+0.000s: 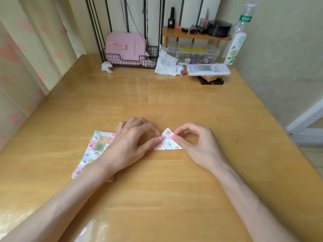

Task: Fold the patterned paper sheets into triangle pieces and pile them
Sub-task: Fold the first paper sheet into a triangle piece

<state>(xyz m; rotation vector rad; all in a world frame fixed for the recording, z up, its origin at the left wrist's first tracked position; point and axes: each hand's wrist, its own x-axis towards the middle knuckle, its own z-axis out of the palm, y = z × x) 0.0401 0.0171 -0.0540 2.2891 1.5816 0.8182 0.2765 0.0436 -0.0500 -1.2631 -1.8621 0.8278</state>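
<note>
A small folded triangle piece (167, 140) of patterned paper lies on the wooden table (157, 102) in front of me. My left hand (134, 138) has its fingers curled, with the thumb and fingertips pressing the piece's left slope. My right hand (194, 142) pinches the piece's right slope between thumb and forefinger. A stack of flat patterned paper sheets (95, 149), with cartoon squares in pink, green and blue, lies to the left, partly under my left wrist and forearm.
At the table's far edge stand a black wire rack with a pink case (125, 48), crumpled tissues (166, 63), a clear plastic box (193, 53), a white remote (208, 69), a small wooden shelf with cosmetics (195, 34) and a tall bottle (238, 35). A curtain hangs at left.
</note>
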